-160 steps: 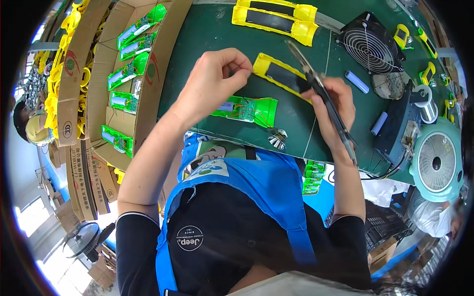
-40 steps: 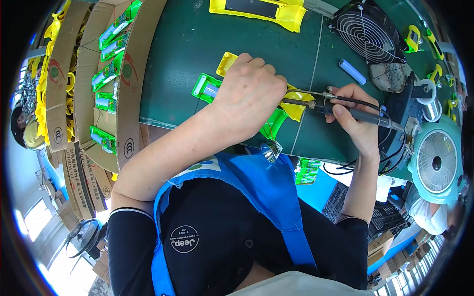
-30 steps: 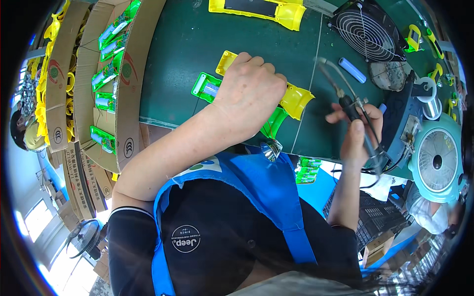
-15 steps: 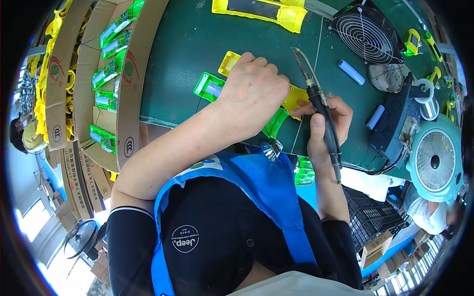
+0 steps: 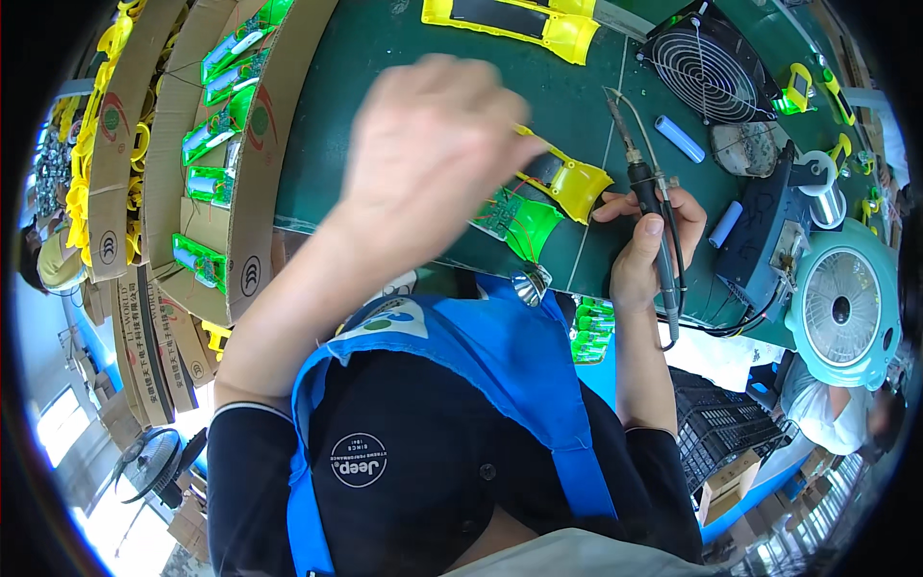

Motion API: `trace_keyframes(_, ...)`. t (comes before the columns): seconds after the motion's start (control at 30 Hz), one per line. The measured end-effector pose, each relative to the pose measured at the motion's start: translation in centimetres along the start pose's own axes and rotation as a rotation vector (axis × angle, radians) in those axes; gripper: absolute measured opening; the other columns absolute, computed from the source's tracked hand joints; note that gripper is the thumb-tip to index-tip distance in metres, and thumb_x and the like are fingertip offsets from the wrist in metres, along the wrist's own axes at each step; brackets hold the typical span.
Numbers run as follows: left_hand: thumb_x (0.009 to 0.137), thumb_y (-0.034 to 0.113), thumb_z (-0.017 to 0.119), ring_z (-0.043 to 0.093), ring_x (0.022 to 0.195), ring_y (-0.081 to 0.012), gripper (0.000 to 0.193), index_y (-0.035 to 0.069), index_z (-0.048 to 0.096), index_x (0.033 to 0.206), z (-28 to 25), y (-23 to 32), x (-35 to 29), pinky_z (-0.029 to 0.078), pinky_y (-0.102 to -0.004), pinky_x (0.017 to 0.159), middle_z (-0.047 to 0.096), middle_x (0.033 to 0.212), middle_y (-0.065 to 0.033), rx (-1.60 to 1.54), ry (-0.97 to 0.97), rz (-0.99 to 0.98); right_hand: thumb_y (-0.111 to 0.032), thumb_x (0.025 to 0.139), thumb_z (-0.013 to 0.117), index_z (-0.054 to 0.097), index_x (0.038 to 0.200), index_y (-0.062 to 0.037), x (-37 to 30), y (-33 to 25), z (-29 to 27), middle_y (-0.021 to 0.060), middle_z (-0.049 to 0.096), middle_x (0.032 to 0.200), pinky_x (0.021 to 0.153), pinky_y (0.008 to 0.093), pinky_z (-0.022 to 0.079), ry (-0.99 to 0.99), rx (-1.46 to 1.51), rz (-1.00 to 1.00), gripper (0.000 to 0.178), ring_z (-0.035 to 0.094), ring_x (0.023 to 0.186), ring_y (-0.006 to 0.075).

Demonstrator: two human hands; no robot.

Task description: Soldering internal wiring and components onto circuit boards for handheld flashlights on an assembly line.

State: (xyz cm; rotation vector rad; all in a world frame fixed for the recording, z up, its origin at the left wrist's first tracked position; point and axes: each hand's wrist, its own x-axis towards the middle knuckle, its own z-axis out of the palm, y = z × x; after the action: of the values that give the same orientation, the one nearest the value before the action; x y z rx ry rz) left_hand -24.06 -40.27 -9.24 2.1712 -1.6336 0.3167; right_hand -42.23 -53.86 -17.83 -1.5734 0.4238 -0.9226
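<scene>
Cardboard box [image 5: 248, 219] holds green shells [image 5: 200, 262]; right fingers [image 5: 646, 240] grip soldering iron [image 5: 663, 274]; left fingers [image 5: 461, 91] blurred, grasp cannot be told.

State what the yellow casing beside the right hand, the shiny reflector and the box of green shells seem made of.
Yellow casing: likely moulded plastic, slightly glossy, uniformly coloured. Reflector: mirror-bright, so polished metal or metallised plastic; the look leaves that open. Box: apparently cardboard, matt brown, with flat printed walls.

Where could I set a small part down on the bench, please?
Bare bench shows between the carton and the left hand, and between the far yellow casings and the near casing. The right side is crowded: fan, batteries, blue station and spool.
</scene>
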Motion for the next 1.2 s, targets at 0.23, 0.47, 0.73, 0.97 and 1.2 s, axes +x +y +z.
trace_keyframes(0.23,0.075,0.016,0.072,0.057,0.070,-0.0264,0.029,0.007,0.049,0.089,-1.4,-1.3,-10.3,0.042,-0.0370,0.063,0.058,0.075,-0.0079,0.086,-0.297,-0.413,-0.031,0.094,0.055,0.039,0.114,-0.0023,0.3,0.0,0.2,0.0132,0.058,0.086,0.079,0.0395,0.052,0.048,-0.033,-0.020,0.039,0.064,0.069,0.0204)
trace_keyframes(0.47,0.083,-0.002,0.061,0.060,0.073,-0.0145,0.009,0.001,0.060,0.091,-2.9,-2.0,-9.5,0.047,-0.0270,0.065,0.062,0.079,-0.0064,-0.798,-0.104,-0.438,-0.029,0.095,0.053,0.042,0.113,-0.0010,0.4,0.0,0.1,0.0134,0.059,0.088,0.074,0.0355,0.050,0.084,-0.003,0.037,0.035,0.062,0.073,0.0219)
trace_keyframes(0.73,0.073,-0.001,0.069,0.056,0.083,-0.0207,0.017,0.006,0.067,0.089,0.1,-3.8,-6.3,0.043,-0.0324,0.073,0.062,0.083,-0.0031,-0.672,-0.104,0.105,-0.033,0.093,0.056,0.044,0.110,-0.0008,-1.0,-2.0,-2.2,0.0143,0.058,0.091,0.087,0.0362,0.043,-0.099,0.181,0.236,0.039,0.057,0.085,0.0206)
trace_keyframes(0.97,0.074,0.005,0.068,0.052,0.081,-0.0192,0.011,0.010,0.059,0.077,0.8,-2.0,-4.4,0.034,-0.0348,0.082,0.056,0.077,-0.0012,-0.543,-0.271,0.044,-0.024,0.087,0.062,0.051,0.100,0.0002,0.7,-2.7,-3.2,0.0094,0.059,0.081,0.076,0.0279,0.043,-0.238,0.163,0.422,0.029,0.057,0.076,0.0142)
trace_keyframes(1.2,0.070,0.005,0.069,0.054,0.084,-0.0194,0.013,0.010,0.059,0.077,1.4,0.0,-4.5,0.035,-0.0363,0.084,0.054,0.077,-0.0005,-0.384,-0.268,-0.019,-0.023,0.082,0.064,0.055,0.092,0.0019,2.0,-2.5,-3.8,0.0074,0.060,0.071,0.068,0.0239,0.045,-0.321,0.152,0.556,0.028,0.057,0.060,0.0116)
